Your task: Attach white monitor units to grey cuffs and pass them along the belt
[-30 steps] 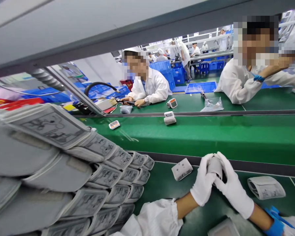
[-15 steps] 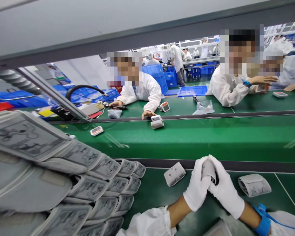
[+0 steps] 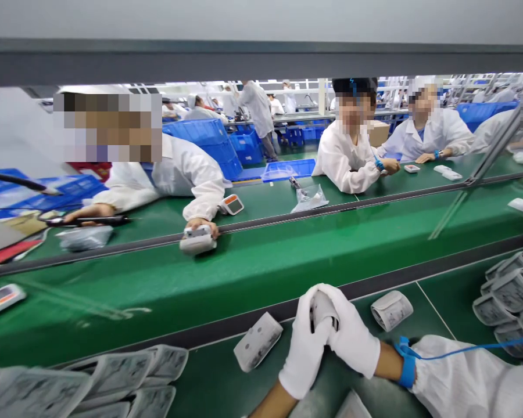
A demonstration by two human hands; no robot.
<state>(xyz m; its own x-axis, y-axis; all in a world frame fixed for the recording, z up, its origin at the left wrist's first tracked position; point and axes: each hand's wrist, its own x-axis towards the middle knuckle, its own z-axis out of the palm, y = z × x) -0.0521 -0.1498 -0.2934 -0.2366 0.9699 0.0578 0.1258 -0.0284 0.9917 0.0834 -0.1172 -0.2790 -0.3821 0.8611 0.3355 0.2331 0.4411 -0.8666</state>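
Green conveyor belt [image 3: 287, 264] (blue plastic crates [image 3: 200, 139] beyond)

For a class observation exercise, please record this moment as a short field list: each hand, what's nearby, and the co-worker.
Left hand: white glove, grips rolled grey cuff
Right hand: white glove, grips same cuff
Right wrist: blue strap
Nearby: folded cuff, second rolled cuff
Beyond: green conveyor belt
Co-worker: hand on white device

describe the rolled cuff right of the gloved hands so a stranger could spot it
On the nearest green workbench, a white-gloved left hand and right hand clasp a grey roll. Just right of them lies a rolled grey cuff, alone, unlike the flat grey block on their other side or the stacked cuffs farther right.
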